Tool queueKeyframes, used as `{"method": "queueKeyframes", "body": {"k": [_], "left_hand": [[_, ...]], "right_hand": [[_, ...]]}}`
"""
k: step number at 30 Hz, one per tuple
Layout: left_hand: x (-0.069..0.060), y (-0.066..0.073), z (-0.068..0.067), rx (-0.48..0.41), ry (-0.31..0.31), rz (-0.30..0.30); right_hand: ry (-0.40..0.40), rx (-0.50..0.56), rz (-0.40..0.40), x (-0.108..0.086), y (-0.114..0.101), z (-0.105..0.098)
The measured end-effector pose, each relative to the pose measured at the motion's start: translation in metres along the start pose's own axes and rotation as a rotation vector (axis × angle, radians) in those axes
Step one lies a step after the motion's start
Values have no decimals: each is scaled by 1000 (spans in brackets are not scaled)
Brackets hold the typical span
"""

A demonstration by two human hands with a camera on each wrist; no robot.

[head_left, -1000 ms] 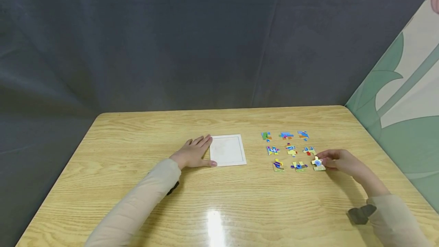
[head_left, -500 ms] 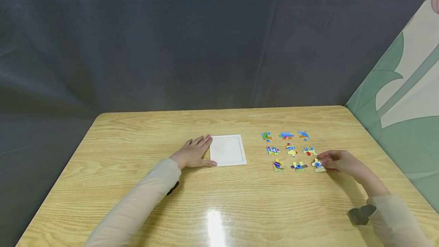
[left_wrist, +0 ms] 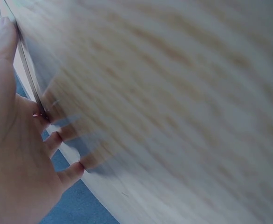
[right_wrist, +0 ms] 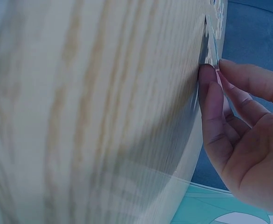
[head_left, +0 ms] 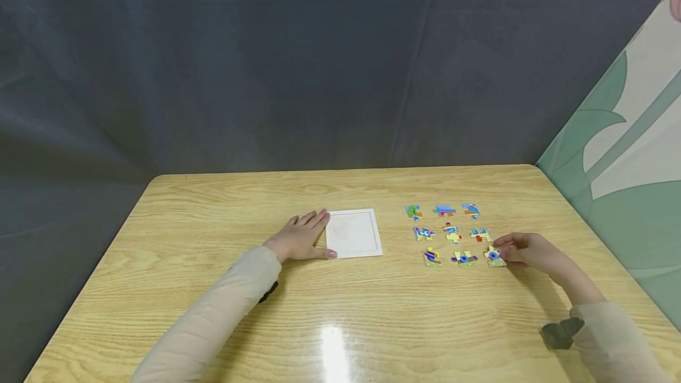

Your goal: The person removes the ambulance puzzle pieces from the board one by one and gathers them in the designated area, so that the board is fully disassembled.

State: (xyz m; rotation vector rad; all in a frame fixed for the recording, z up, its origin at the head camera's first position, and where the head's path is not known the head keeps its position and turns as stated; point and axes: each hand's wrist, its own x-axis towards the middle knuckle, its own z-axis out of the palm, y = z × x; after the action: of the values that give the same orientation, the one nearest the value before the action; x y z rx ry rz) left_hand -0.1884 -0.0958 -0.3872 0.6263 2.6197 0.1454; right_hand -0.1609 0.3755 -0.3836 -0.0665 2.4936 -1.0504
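Observation:
My left hand [head_left: 299, 239] lies with fingers spread at the left edge of a white square puzzle tray [head_left: 353, 234]; in the left wrist view its straight fingers [left_wrist: 71, 176] touch the tabletop and the tray's edge. My right hand [head_left: 532, 251] pinches a jigsaw piece [head_left: 493, 256] with a blue round shape and a green lower edge. Seen from the right wrist, that piece [right_wrist: 214, 43] is edge-on and slightly tilted up from the table, its near side between thumb and fingertips. Several other colourful jigsaw pieces [head_left: 451, 233] lie apart in rows left of this hand.
The wooden table [head_left: 415, 312] has a bright glare spot near its front. A dark cloth [head_left: 298, 64] hangs behind and to the left. A panel with green leaf shapes [head_left: 638, 194] stands along the right side.
The piece in my right hand has changed its tilt a little, and the pale glare on it has faded so its blue shows. My left hand and the tray have not moved.

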Motion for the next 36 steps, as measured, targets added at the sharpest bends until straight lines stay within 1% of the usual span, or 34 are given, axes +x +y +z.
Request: {"method": "queueKeyframes", "body": {"k": [12,20,24,27,29,32,33,36], "left_hand": [[3,-3,1,-39,3,5],[5,-1,0,-63,2,-3],[5,0,-1,-72,5,-8],[6,0,-1,-100,16,-8],[8,-2,0,-124,29,-3],[10,-4,1,-157,69,9],[10,-5,2,-162,86,12],[9,-6,1,-170,172,19]], "right_hand": [[6,21,15,0,1,-1],[22,5,26,1,1,-3],[30,18,12,1,0,-4],[39,17,1,1,-2,-4],[50,17,2,1,-4,-4],[86,13,-9,2,-7,-2],[100,21,-15,2,-8,-2],[149,51,-47,4,-10,0]]}}
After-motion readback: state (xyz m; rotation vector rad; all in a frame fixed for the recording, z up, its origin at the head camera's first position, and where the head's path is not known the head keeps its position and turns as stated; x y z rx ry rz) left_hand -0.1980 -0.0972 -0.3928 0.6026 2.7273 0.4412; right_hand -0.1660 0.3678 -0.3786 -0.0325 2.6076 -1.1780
